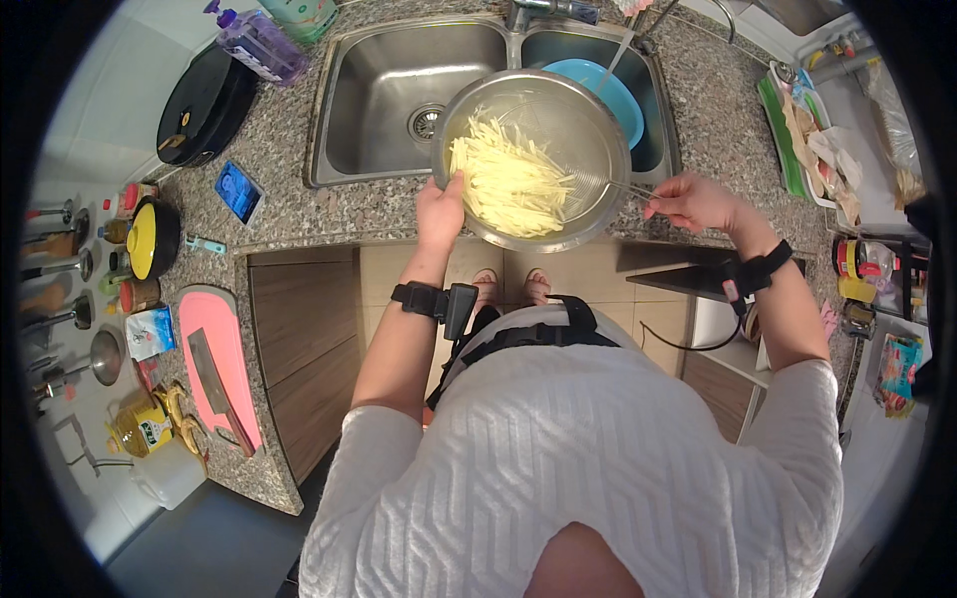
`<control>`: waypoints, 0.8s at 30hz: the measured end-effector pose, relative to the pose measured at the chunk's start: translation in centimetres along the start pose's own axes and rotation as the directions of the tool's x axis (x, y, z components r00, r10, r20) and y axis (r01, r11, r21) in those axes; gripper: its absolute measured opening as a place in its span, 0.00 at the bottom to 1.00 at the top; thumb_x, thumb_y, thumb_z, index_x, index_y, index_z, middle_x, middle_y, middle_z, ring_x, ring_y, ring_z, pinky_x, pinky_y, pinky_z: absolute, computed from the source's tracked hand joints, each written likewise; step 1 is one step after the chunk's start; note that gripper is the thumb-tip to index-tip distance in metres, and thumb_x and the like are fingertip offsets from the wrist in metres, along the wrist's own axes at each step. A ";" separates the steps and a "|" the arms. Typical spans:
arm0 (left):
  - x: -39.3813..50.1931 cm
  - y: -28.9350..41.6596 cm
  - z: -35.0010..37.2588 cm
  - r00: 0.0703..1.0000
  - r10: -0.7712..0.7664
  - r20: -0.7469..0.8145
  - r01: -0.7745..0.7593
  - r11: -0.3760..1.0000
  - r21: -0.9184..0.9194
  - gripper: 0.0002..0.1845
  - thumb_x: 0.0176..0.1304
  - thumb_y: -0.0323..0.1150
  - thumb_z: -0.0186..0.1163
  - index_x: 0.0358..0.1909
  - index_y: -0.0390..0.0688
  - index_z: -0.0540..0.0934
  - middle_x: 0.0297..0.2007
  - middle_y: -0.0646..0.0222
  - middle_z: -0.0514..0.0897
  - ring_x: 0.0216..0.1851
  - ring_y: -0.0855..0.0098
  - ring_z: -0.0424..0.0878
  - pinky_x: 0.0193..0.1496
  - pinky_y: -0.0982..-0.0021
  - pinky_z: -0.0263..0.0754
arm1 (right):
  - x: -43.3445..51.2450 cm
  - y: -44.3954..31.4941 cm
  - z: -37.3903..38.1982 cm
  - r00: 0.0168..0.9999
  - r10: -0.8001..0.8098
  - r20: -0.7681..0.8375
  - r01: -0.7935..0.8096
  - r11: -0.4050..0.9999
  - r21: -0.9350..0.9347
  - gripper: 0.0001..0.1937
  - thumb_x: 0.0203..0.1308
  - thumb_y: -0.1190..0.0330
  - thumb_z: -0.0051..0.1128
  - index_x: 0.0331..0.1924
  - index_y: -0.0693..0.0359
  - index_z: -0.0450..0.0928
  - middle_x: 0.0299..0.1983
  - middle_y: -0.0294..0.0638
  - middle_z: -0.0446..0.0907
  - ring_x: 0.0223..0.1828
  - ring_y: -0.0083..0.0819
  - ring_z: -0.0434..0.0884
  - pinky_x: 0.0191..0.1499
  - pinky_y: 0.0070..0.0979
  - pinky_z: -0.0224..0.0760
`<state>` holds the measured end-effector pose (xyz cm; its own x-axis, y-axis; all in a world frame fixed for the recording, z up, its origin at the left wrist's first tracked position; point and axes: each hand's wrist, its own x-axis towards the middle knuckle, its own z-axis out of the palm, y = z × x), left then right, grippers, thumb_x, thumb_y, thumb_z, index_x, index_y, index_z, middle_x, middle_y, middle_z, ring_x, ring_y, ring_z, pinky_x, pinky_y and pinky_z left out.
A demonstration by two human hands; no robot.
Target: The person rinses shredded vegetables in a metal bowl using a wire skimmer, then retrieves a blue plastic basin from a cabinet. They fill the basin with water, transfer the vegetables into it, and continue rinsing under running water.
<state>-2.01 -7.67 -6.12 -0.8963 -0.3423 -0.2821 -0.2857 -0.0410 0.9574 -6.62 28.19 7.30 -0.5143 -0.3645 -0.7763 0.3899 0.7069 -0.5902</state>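
A round stainless-steel basin [531,82] is held tilted over the counter's front edge and partly over the sink. A pile of pale yellow shredded strips [512,179], which look like potato, lies in it, with what looks like water around them. My left hand [441,213] grips the basin's left rim, thumb on the inside. Between the fingers of my right hand [691,202] is the thin metal handle of a wire-mesh strainer [587,193]. The strainer's mesh end is inside the basin, beside and partly under the strips.
Behind the basin is a double steel sink [396,67] with a faucet [557,9]; a blue plastic basin [632,112] sits in its right bowl. A cleaver [213,377] rests on a pink cutting board [243,374] at left. A phone [239,193] lies near a black-and-yellow pot [149,238].
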 end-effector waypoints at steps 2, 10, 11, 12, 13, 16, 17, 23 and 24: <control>0.0 0.0 0.3 1.000 -0.005 0.000 0.005 1.000 -0.003 0.19 0.67 0.37 0.58 0.48 0.30 0.79 0.40 0.58 0.86 0.41 0.70 0.82 0.47 0.70 0.73 | 0.1 0.3 0.5 1.000 0.021 0.010 -0.022 0.996 0.084 0.10 0.69 0.62 0.51 0.39 0.58 0.82 0.15 0.25 0.64 0.13 0.13 0.57 0.16 0.16 0.46; -0.3 0.4 0.1 1.000 0.002 0.009 -0.003 0.999 0.032 0.19 0.68 0.39 0.57 0.48 0.31 0.79 0.41 0.58 0.86 0.41 0.71 0.81 0.47 0.71 0.73 | 0.5 3.8 3.7 0.994 -0.026 0.103 -0.035 0.838 0.544 0.12 0.71 0.64 0.49 0.38 0.64 0.78 0.14 0.26 0.62 0.11 0.12 0.54 0.13 0.14 0.41; -0.3 0.5 0.1 1.000 -0.002 0.009 0.001 1.000 0.031 0.19 0.68 0.40 0.57 0.48 0.31 0.79 0.41 0.58 0.86 0.41 0.71 0.81 0.47 0.71 0.73 | 0.3 4.2 3.8 0.994 -0.013 0.110 -0.055 0.806 0.590 0.11 0.71 0.64 0.48 0.39 0.64 0.77 0.14 0.26 0.61 0.11 0.12 0.53 0.12 0.14 0.40; -0.3 0.4 0.1 1.000 -0.007 0.011 0.006 1.000 0.030 0.20 0.69 0.40 0.57 0.48 0.31 0.79 0.41 0.59 0.86 0.41 0.71 0.81 0.47 0.71 0.73 | 0.2 4.5 3.9 0.993 -0.035 0.109 -0.036 0.803 0.595 0.11 0.72 0.64 0.47 0.39 0.64 0.75 0.13 0.26 0.61 0.09 0.13 0.52 0.11 0.15 0.41; -0.2 0.4 0.1 1.000 -0.004 0.014 0.004 1.000 0.019 0.20 0.69 0.40 0.57 0.48 0.31 0.79 0.41 0.59 0.86 0.41 0.71 0.81 0.47 0.71 0.73 | 0.0 4.8 4.0 0.995 -0.034 0.094 -0.031 0.788 0.615 0.11 0.72 0.64 0.46 0.39 0.64 0.75 0.13 0.26 0.61 0.09 0.13 0.52 0.11 0.15 0.41; 0.0 0.2 0.0 1.000 -0.009 0.009 0.009 1.000 0.024 0.21 0.69 0.42 0.57 0.49 0.31 0.79 0.41 0.59 0.86 0.42 0.71 0.81 0.48 0.70 0.73 | -0.6 5.4 4.3 0.992 -0.091 0.091 0.001 0.711 0.703 0.12 0.73 0.64 0.45 0.39 0.64 0.74 0.13 0.26 0.60 0.09 0.13 0.52 0.10 0.15 0.42; 0.0 0.1 0.0 1.000 -0.002 0.009 0.002 1.000 0.021 0.21 0.69 0.42 0.57 0.49 0.30 0.79 0.41 0.59 0.86 0.42 0.71 0.81 0.48 0.70 0.73 | -0.8 5.7 4.4 0.990 -0.110 0.091 0.008 0.677 0.736 0.12 0.73 0.64 0.44 0.39 0.64 0.74 0.13 0.26 0.60 0.08 0.14 0.52 0.10 0.15 0.42; 0.1 -0.2 0.0 1.000 0.016 0.019 -0.016 1.000 0.014 0.22 0.69 0.42 0.57 0.51 0.30 0.78 0.43 0.58 0.85 0.44 0.71 0.81 0.50 0.70 0.72 | -1.7 7.5 4.7 0.983 -0.165 0.080 0.018 0.523 0.852 0.13 0.74 0.65 0.41 0.40 0.65 0.74 0.12 0.27 0.59 0.07 0.14 0.52 0.10 0.15 0.44; 0.1 -0.1 0.0 1.000 0.019 0.025 -0.019 1.000 0.012 0.22 0.69 0.41 0.57 0.51 0.30 0.77 0.44 0.58 0.85 0.44 0.71 0.81 0.50 0.70 0.72 | -1.7 7.8 4.9 0.978 -0.189 0.087 0.020 0.503 0.864 0.13 0.74 0.65 0.41 0.40 0.65 0.75 0.12 0.26 0.59 0.07 0.14 0.52 0.11 0.15 0.45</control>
<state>-2.09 -7.73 -6.24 -0.9098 -0.3191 -0.2654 -0.2725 -0.0231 0.9619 1.04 31.35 2.94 -0.5104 -0.5425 -0.6672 0.8457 -0.1760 -0.5038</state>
